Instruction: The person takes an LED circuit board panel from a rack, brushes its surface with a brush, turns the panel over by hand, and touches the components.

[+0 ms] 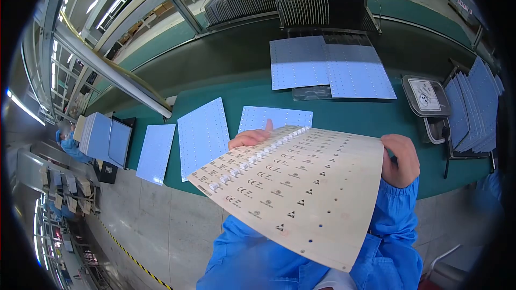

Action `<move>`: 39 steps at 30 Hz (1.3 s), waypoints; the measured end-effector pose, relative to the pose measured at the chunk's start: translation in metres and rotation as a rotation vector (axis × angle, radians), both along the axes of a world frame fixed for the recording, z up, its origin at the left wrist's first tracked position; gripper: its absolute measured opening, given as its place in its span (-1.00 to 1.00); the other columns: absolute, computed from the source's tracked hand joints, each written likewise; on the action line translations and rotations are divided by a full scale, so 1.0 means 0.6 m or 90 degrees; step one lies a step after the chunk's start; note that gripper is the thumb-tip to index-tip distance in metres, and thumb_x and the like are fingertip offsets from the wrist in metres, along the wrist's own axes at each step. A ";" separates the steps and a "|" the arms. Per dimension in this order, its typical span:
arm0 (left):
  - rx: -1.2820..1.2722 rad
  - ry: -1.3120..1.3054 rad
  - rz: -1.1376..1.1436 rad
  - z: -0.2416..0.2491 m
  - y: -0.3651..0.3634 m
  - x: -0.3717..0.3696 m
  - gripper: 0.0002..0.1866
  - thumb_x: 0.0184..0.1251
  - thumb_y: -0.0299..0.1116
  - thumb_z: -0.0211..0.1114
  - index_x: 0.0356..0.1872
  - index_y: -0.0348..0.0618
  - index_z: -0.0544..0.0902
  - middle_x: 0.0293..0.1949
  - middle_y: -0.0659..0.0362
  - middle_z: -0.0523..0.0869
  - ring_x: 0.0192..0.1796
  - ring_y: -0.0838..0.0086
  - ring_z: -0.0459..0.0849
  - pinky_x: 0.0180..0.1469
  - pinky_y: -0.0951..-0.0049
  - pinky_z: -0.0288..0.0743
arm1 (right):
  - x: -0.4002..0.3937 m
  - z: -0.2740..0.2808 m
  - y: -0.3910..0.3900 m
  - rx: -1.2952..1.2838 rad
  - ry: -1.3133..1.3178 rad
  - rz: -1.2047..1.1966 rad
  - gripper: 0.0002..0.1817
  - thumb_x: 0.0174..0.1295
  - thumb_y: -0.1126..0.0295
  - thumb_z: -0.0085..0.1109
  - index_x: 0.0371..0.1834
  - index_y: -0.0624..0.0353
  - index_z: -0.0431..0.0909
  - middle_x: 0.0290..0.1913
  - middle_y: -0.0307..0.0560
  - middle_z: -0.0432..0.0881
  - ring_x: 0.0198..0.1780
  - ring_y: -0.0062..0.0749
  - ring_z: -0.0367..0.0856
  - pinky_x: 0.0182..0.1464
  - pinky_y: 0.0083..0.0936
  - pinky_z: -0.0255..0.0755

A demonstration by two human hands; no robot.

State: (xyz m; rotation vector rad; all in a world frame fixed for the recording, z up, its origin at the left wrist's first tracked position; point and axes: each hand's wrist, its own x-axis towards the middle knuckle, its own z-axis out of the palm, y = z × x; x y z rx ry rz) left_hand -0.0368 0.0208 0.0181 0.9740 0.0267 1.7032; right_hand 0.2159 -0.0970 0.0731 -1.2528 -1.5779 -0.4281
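A large cream circuit board panel (301, 182) is tilted in front of me, printed with rows of CE marks and warning triangles. A row of small white connectors (244, 166) runs along its far left side. My right hand (401, 160) grips the right edge, fingers curled round it. At the far left edge is my left hand (250, 138), closed on the board with one finger pointing up; its lower part is hidden behind the panel. Just beyond that hand, a pale blue panel (277, 114) lies on the green table (236, 94), partly covered by the held board.
More pale blue panels (203, 134) lie on the table's left side. Two others (360, 70) rest at the back on a clear tray (310, 93). To the right are metal-rimmed trays (427, 96) and a rack of upright panels (473, 110). Another person (69, 142) is at far left.
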 end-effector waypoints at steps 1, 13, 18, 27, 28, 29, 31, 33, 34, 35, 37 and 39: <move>0.016 0.006 -0.015 -0.001 0.002 -0.002 -0.85 0.32 -0.48 0.00 -0.42 -0.34 0.45 -0.37 -0.10 0.55 -0.16 0.13 0.61 0.26 -0.43 -0.01 | 0.000 0.000 -0.001 0.001 0.004 0.004 -0.68 -0.29 0.74 0.30 -0.38 0.29 0.51 -0.39 0.04 0.61 -0.32 -0.13 0.61 -0.25 -0.41 0.51; 0.074 0.015 -0.039 0.004 -0.001 0.000 -0.80 0.38 -0.38 -0.07 -0.33 -0.30 0.44 -0.30 -0.08 0.53 -0.10 0.14 0.58 0.26 -0.42 -0.03 | -0.004 0.005 -0.008 0.012 0.003 0.004 -0.68 -0.26 0.72 0.32 -0.36 0.29 0.52 -0.39 0.03 0.60 -0.33 -0.13 0.61 -0.25 -0.40 0.51; 0.079 0.016 -0.048 0.005 -0.002 -0.004 -0.79 0.38 -0.36 -0.07 -0.30 -0.29 0.46 -0.29 -0.09 0.55 -0.08 0.14 0.58 0.28 -0.43 -0.09 | -0.005 0.009 -0.013 0.017 -0.003 0.003 -0.68 -0.26 0.72 0.32 -0.36 0.28 0.51 -0.38 0.03 0.60 -0.33 -0.13 0.61 -0.25 -0.40 0.51; 0.110 0.034 -0.108 0.008 0.004 -0.016 -0.78 0.38 -0.32 -0.05 -0.29 -0.27 0.48 -0.28 -0.07 0.57 -0.06 0.13 0.58 0.28 -0.44 -0.13 | -0.007 0.014 -0.022 0.029 -0.016 0.007 -0.66 -0.26 0.70 0.34 -0.35 0.27 0.50 -0.39 0.02 0.60 -0.34 -0.14 0.61 -0.27 -0.40 0.52; 0.115 0.029 -0.104 0.009 0.002 -0.015 -0.77 0.38 -0.31 -0.05 -0.28 -0.27 0.48 -0.27 -0.08 0.57 -0.05 0.13 0.58 0.28 -0.44 -0.15 | -0.008 0.015 -0.022 0.029 -0.016 0.007 -0.66 -0.26 0.69 0.35 -0.35 0.27 0.50 -0.39 0.02 0.60 -0.34 -0.15 0.61 -0.28 -0.40 0.52; 0.119 0.024 -0.100 0.010 0.001 -0.014 -0.76 0.38 -0.30 -0.05 -0.27 -0.27 0.48 -0.25 -0.08 0.57 -0.04 0.12 0.57 0.28 -0.44 -0.16 | -0.008 0.016 -0.023 0.029 -0.016 0.005 -0.66 -0.26 0.69 0.35 -0.35 0.27 0.50 -0.39 0.02 0.60 -0.34 -0.15 0.61 -0.28 -0.40 0.52; 0.110 0.021 -0.093 0.014 -0.006 -0.012 -0.76 0.38 -0.29 -0.05 -0.27 -0.27 0.48 -0.25 -0.08 0.57 -0.04 0.13 0.57 0.28 -0.44 -0.16 | -0.009 0.016 -0.024 0.033 -0.021 0.007 -0.66 -0.27 0.69 0.36 -0.35 0.27 0.50 -0.40 0.01 0.59 -0.34 -0.16 0.61 -0.29 -0.41 0.52; 0.102 0.018 -0.088 0.017 -0.010 -0.011 -0.75 0.38 -0.28 -0.05 -0.27 -0.26 0.48 -0.24 -0.08 0.57 -0.04 0.13 0.57 0.28 -0.44 -0.16 | -0.013 0.020 -0.025 0.036 -0.025 -0.001 -0.66 -0.26 0.68 0.36 -0.35 0.26 0.50 -0.39 0.00 0.59 -0.34 -0.16 0.61 -0.29 -0.41 0.53; 0.101 0.010 -0.082 0.017 -0.012 -0.010 -0.75 0.38 -0.28 -0.06 -0.27 -0.26 0.48 -0.24 -0.08 0.57 -0.04 0.13 0.57 0.28 -0.44 -0.18 | -0.013 0.021 -0.026 0.040 -0.029 -0.007 -0.66 -0.26 0.68 0.36 -0.35 0.26 0.50 -0.39 0.00 0.59 -0.35 -0.17 0.61 -0.29 -0.41 0.53; 0.100 0.002 -0.077 0.017 -0.012 -0.008 -0.75 0.38 -0.28 -0.06 -0.27 -0.26 0.49 -0.24 -0.08 0.58 -0.04 0.13 0.57 0.28 -0.45 -0.19 | -0.013 0.020 -0.026 0.039 -0.030 -0.009 -0.66 -0.26 0.68 0.36 -0.35 0.26 0.50 -0.39 0.00 0.59 -0.35 -0.17 0.61 -0.29 -0.41 0.53; 0.110 0.011 -0.097 0.013 -0.004 -0.016 -0.75 0.38 -0.29 -0.07 -0.27 -0.26 0.49 -0.25 -0.07 0.58 -0.04 0.13 0.57 0.28 -0.45 -0.19 | -0.012 0.018 -0.027 0.051 -0.020 0.011 -0.66 -0.27 0.67 0.37 -0.35 0.26 0.50 -0.39 0.00 0.60 -0.35 -0.16 0.61 -0.30 -0.41 0.54; 0.120 0.020 -0.116 0.014 -0.002 -0.019 -0.76 0.39 -0.30 -0.08 -0.27 -0.26 0.49 -0.26 -0.07 0.58 -0.04 0.13 0.58 0.28 -0.45 -0.19 | -0.012 0.019 -0.028 0.052 -0.020 0.010 -0.66 -0.27 0.66 0.38 -0.35 0.26 0.51 -0.39 0.00 0.59 -0.35 -0.16 0.61 -0.30 -0.41 0.54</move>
